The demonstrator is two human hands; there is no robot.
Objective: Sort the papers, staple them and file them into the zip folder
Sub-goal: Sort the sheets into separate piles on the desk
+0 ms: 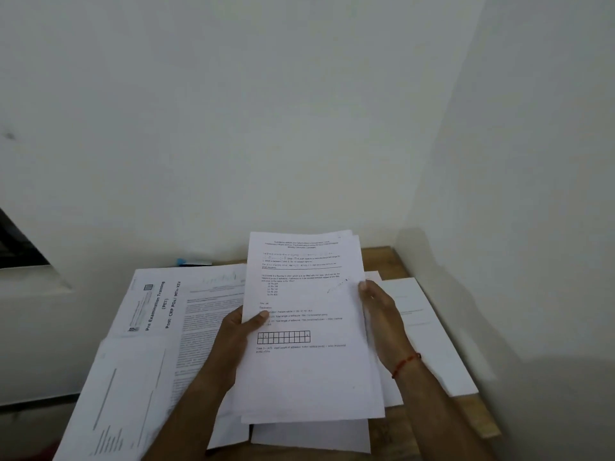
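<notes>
Both-sided — left hand (239, 331), right hand (379, 314), gripping paper stack (309, 371)

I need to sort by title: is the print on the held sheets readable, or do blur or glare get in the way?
Head view: small print on the held sheets is blurred, only the grid is plain; no glare, light even; the bold heading on the left sheet is legible.

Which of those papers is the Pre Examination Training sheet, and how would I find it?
Start at the wooden desk in the white-walled corner, strewn with papers. Left of the stack of papers held up in the middle, the Pre Examination Training sheet lies flat, turned sideways. Only it carries large bold lettering; its neighbours show fine print.
</notes>
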